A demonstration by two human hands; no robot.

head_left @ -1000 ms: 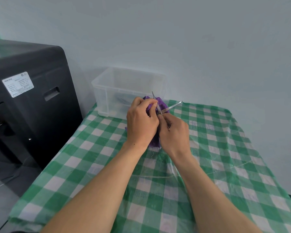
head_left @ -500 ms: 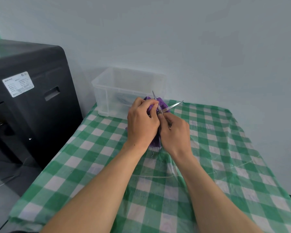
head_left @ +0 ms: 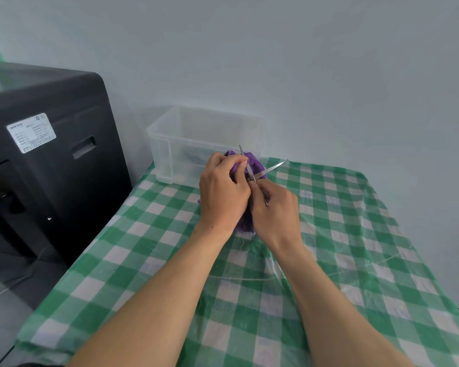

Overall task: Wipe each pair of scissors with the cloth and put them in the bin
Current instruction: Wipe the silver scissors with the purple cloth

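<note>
Starting nearest, both forearms reach out over the desk [head_left: 355, 234] with its green checked cover, and the two hands meet just above it. The right hand [head_left: 274, 210] is closed round the handles of the scissors [head_left: 272, 168], which are hidden inside its grip. The blades stand spread in a V just beyond its knuckles, one pointing up, the other slanting off to the right. The left hand [head_left: 224, 193], touching the right one, is curled round the purple cloth [head_left: 257, 165] and pinches it against the upright blade, so the wiping looks under way, with this pair not yet binned. Beyond the left hand, at the desk's far corner, sits the clear bin [head_left: 170, 144]; something pale blue shows faintly through its wall, too blurred to name. Well to the left of that hand stands a black cabinet [head_left: 51, 168].

The risk I see is the bare edge. With the blades open, a stroke toward the tip could let the cloth slide off and bring fingertips onto steel — or the free blade could snag the cloth and tug the scissors loose.
</note>
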